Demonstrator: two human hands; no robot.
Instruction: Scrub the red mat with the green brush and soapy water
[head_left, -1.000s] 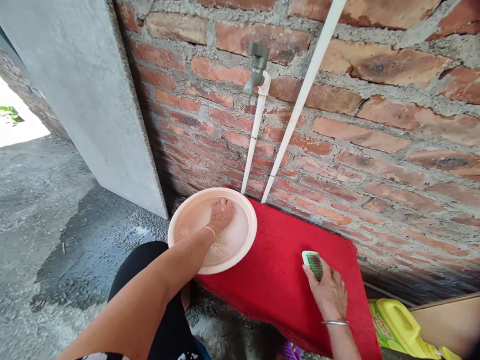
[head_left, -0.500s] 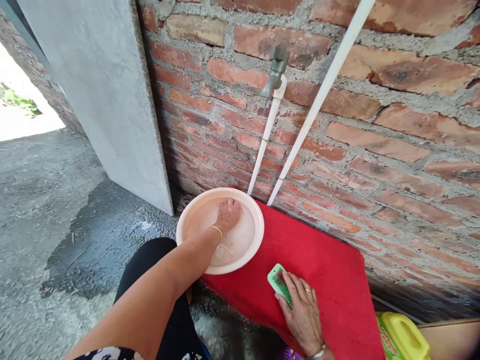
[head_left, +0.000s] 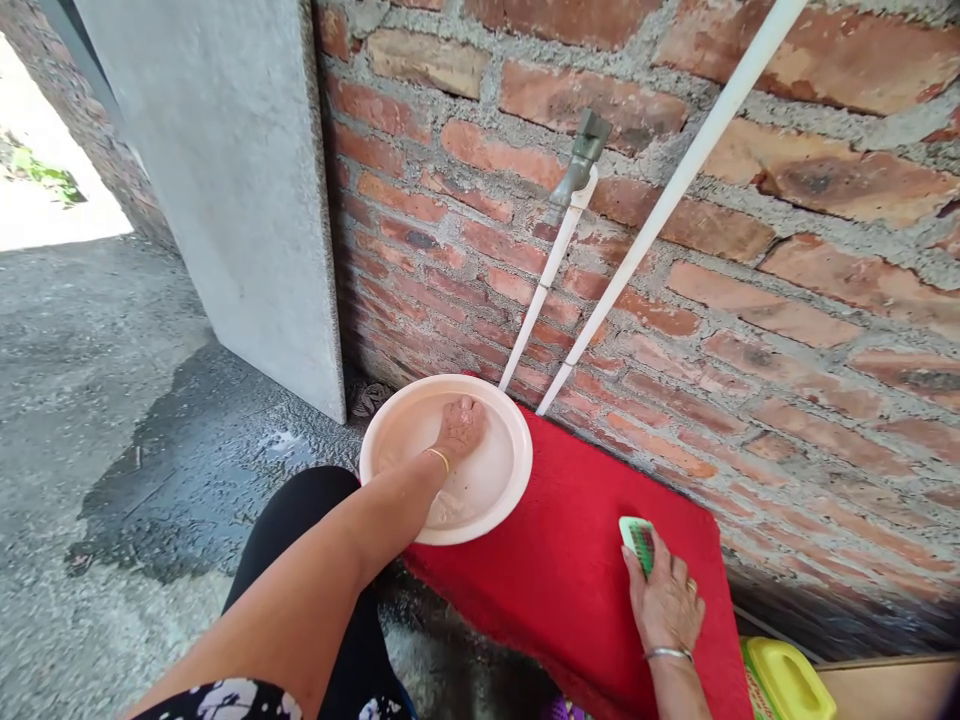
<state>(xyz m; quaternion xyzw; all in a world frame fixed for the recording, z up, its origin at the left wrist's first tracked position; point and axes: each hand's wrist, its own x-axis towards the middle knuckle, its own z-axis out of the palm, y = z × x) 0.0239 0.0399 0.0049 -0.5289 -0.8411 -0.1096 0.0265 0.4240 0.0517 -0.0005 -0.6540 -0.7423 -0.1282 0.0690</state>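
My left hand (head_left: 462, 428), with a gold bangle at the wrist, is curled closed inside a pale pink basin (head_left: 523, 470) of shallow water. What its fingers hold, if anything, is hidden. The basin rests at the left end of a red cloth-like surface (head_left: 566, 540). On the right part of this red surface, my right hand (head_left: 667, 605) grips a green scrubbing brush (head_left: 637, 540). The brush's far end pokes out past the fingers, and its dark and green bristles partly show. A silver bangle circles that wrist.
Behind stands a brick wall (head_left: 795, 330) with a grey tap (head_left: 581, 160) and white pipes (head_left: 667, 210). A grey slab (head_left: 217, 190) leans at left above wet concrete floor (head_left: 180, 480). A yellow jug (head_left: 787, 680) is at lower right.
My right hand has slid the brush rightward across the red surface. My left hand stays closed in the basin. The view has shifted slightly.
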